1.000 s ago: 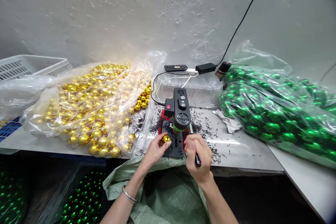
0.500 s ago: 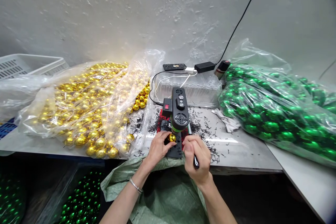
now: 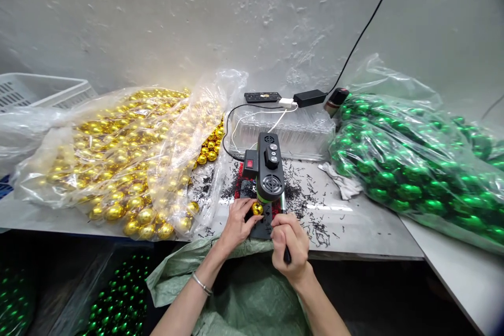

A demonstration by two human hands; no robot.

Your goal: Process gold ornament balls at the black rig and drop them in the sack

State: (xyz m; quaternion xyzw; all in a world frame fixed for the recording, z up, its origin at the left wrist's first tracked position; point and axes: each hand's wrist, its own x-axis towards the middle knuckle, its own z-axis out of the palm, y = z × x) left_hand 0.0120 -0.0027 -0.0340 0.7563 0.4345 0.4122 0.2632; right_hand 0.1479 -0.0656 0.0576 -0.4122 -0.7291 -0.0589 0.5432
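A gold ball (image 3: 257, 208) sits under the front end of a black drill-like machine (image 3: 271, 165), which stands on a dark base. My left hand (image 3: 239, 223) pinches the ball between thumb and fingers from the left. To the right of the base, my right hand (image 3: 290, 244) is wrapped round a black handle (image 3: 287, 256), whose lower end shows below the fist. Dark shavings (image 3: 311, 210) are scattered around the base.
Clear bags of gold balls (image 3: 129, 157) lie at left, and bags of green balls (image 3: 409, 168) at right. Behind the machine are clear plastic trays (image 3: 287, 131) with cables and black adapters. A white basket (image 3: 51, 89) is at far left; a green sack (image 3: 248, 294) hangs at the front edge.
My right hand has moved slightly down and left with the handle. My left hand remains at the gold ball. The view has shifted slightly.
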